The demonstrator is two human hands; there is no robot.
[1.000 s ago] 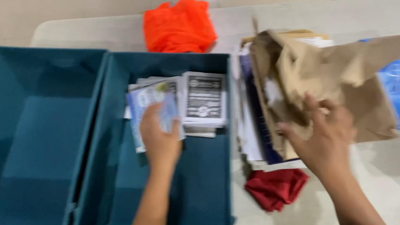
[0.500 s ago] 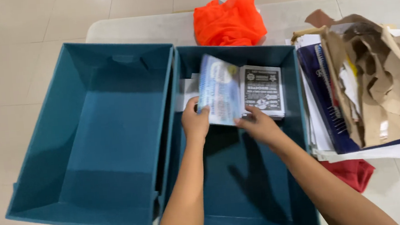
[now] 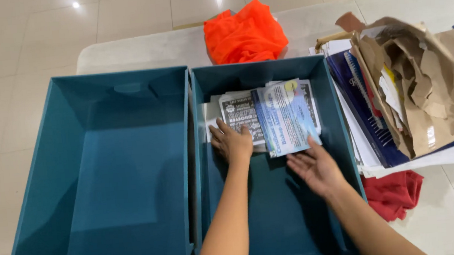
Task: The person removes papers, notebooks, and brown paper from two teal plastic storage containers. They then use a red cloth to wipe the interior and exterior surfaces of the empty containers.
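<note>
Both my hands are spread flat inside the right bin: left hand pressing the papers, right hand open, fingertips touching the blue leaflet atop them.

Two teal fabric bins; light-blue printed leaflet over black-and-white patterned booklet; orange cloth, red cloth, crumpled brown paper.

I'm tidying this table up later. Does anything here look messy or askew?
Yes. The torn, crumpled brown paper bag sprawls over the stack of books and papers at right. In the right teal bin, the light-blue leaflet lies tilted across the other printed sheets.
</note>
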